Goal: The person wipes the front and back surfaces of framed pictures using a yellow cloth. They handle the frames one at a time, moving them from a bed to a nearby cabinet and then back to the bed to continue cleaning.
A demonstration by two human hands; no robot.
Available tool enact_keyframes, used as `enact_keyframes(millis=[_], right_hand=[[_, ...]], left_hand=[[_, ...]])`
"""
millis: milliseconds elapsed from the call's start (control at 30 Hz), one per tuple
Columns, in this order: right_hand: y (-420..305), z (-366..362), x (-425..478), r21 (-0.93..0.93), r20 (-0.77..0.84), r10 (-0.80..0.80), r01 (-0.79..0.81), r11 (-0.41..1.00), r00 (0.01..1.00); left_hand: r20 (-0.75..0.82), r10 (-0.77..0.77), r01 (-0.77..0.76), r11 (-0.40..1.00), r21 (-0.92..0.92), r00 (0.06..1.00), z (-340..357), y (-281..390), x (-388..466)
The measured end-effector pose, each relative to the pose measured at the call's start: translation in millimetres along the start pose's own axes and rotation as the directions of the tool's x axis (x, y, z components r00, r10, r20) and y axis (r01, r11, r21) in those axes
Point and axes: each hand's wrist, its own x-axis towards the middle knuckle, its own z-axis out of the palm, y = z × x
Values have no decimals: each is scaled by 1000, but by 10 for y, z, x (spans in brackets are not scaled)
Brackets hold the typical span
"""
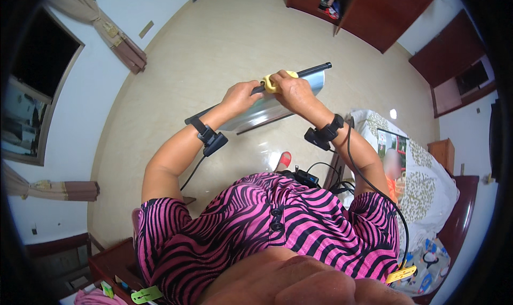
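Note:
A hanging scroll or poster (260, 114) with a glossy sheet and a black rod (316, 69) along its upper edge is held up in front of me, tilted up to the right. My left hand (243, 95) grips the black rod near its middle, thumb along the top. Just to its right, my right hand (291, 89) presses a yellow cloth (273, 83) around the same rod. A second dark rod edges the sheet's lower side. What the sheet shows cannot be made out from here.
A bed (425, 185) with a patterned cover stands at the right, a printed picture (394, 144) lying on it. Black cables (342, 185) hang by my waist. A reddish-brown cabinet (372, 12) stands at the top right, curtains (116, 40) at the left, a wooden desk (114, 261) at the lower left.

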Motion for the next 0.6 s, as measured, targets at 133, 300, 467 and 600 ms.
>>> enact_keyframes(millis=[133,300,467,600], right_hand=[[535,-76,255,-197,11,0,2,980,1000],[1217,-217,436,-157,196,56,-25,987,979],[1787,-385,519,-11,390,239,-255,967,889],[2153,-403,511,22,344,283,-309,951,895]], left_hand=[[-14,-50,51,998,45,999,-88,-81,185],[-52,85,-63,942,329,995,-90,-166,713],[-307,359,-100,777,621,881,-12,145,1444],[-243,60,35,929,368,968,394,296,1690]])
